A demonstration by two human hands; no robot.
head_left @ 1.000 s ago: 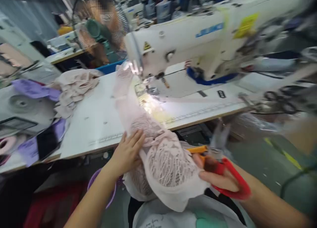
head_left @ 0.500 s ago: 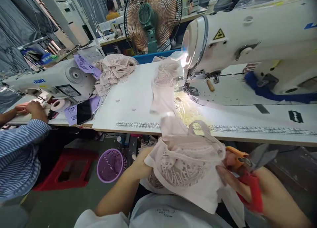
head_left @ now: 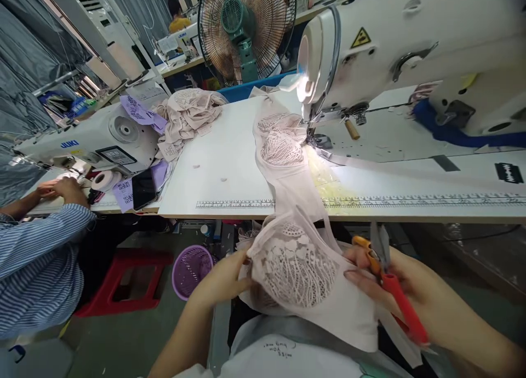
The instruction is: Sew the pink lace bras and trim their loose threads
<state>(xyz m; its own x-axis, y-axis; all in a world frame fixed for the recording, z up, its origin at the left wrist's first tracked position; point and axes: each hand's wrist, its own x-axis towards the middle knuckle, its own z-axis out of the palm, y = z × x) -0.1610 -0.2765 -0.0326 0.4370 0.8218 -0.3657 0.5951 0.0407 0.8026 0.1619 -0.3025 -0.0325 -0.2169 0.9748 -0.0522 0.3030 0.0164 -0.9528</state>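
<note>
A pale pink lace bra [head_left: 302,263] is stretched between my hands above my lap. My left hand [head_left: 226,276] pinches its left edge. With thumb and fingertips, my right hand [head_left: 373,279] grips the bra's right side, and it also holds scissors [head_left: 405,307] with orange and red handles, blades pointing up. Another lace cup of pale pink fabric [head_left: 283,148] lies on the table beside the needle of the sewing machine [head_left: 370,55], and a strip of fabric runs from it down to the bra. The machine's lamp is lit.
A heap of pale garments [head_left: 191,109] lies at the back left, near a phone [head_left: 143,189]. To the left, a co-worker in a striped sleeve [head_left: 53,233] works at another machine [head_left: 119,131]. A purple basket [head_left: 191,271] and red stool [head_left: 123,282] stand below. A fan [head_left: 246,33] stands behind.
The bra has been spread flatter, its lace cup now facing up. The scissors have turned in my right hand, blades now upward. The fabric at the machine lies straighter.
</note>
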